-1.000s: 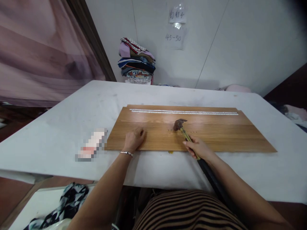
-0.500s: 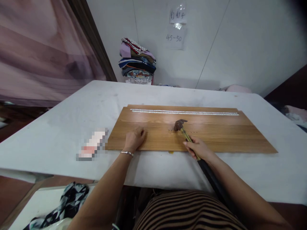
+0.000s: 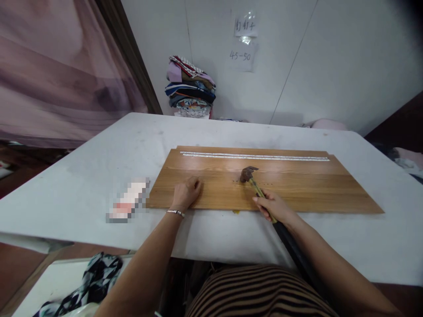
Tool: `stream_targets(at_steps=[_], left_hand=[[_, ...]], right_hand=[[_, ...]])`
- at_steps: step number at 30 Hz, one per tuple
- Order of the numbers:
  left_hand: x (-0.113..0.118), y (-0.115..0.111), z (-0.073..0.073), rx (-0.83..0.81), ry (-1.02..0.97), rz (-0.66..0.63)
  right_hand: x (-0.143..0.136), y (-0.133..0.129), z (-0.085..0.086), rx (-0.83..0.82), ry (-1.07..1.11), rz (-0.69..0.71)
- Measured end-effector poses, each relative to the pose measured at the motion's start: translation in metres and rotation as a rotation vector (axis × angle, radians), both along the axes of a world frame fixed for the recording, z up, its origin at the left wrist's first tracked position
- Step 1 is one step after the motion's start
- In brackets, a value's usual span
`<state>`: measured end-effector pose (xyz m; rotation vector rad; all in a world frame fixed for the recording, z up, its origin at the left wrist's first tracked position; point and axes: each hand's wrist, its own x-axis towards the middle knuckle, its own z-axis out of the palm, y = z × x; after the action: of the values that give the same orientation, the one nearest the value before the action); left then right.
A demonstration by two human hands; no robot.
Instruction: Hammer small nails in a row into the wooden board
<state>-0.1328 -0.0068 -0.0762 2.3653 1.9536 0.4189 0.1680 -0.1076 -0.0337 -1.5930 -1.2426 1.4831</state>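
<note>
A wood-grain board [image 3: 307, 193] lies flat before me. My right hand [image 3: 272, 204] is wrapped round the yellow-and-black handle of a claw hammer [image 3: 248, 173]. Its rusty head is down at the board's middle, amid a row of small dark dots [image 3: 266, 184] that may be nails or holes. Whether the head touches the board I cannot tell. My left hand [image 3: 187, 192] rests on the board's left part, fingers curled in; what they hold, if anything, is hidden. A bracelet [image 3: 176, 212] circles that wrist.
Two white marked strips [image 3: 257, 156] run along the board's far side. Beneath is a white table [image 3: 82, 176], with a blurred-out flat object [image 3: 128, 200] left of the board. Folded cloth [image 3: 191, 86] is stacked against the wall behind. Patterned fabric [image 3: 99, 277] lies at lower left.
The whole scene sits slightly lower in the picture. Both hands and the hammer keep the same places on the board.
</note>
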Motion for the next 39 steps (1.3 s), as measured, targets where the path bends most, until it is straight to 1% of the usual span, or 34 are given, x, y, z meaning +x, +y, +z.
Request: stream_targets(at_steps=[6, 11, 16, 21, 25, 29, 36, 39], left_hand=[[-0.0010, 0.0010, -0.0012, 0.016, -0.012, -0.023], [-0.0006, 0.0006, -0.0014, 0.027, -0.014, -0.014], [-0.0013, 0.0015, -0.0035, 0.025, -0.017, -0.012], [-0.0008, 0.0012, -0.0006, 0.016, -0.010, -0.009], [0.0001, 0.0000, 0.0016, -0.002, -0.006, -0.005], [0.0003, -0.0001, 0.0013, -0.004, 0.001, 0.005], [0.0004, 0.0003, 0.0012, -0.010, 0.005, 0.013], [0.0004, -0.0001, 0.0011, -0.006, -0.004, 0.005]], right_hand=[[0.0016, 0.0000, -0.0014, 0.025, 0.014, 0.010], [0.0011, 0.0003, 0.0008, -0.001, -0.018, -0.003], [0.0026, 0.0004, 0.0011, 0.021, -0.033, 0.004], [0.0024, 0.0009, -0.0010, 0.020, -0.026, 0.006], [0.0007, 0.0010, 0.0007, 0.018, -0.020, 0.005], [0.0016, 0.0003, 0.0017, 0.027, -0.024, 0.006], [0.0020, 0.0010, -0.0024, 0.022, -0.023, 0.013], [0.0008, 0.0005, -0.0003, 0.008, -0.020, 0.009]])
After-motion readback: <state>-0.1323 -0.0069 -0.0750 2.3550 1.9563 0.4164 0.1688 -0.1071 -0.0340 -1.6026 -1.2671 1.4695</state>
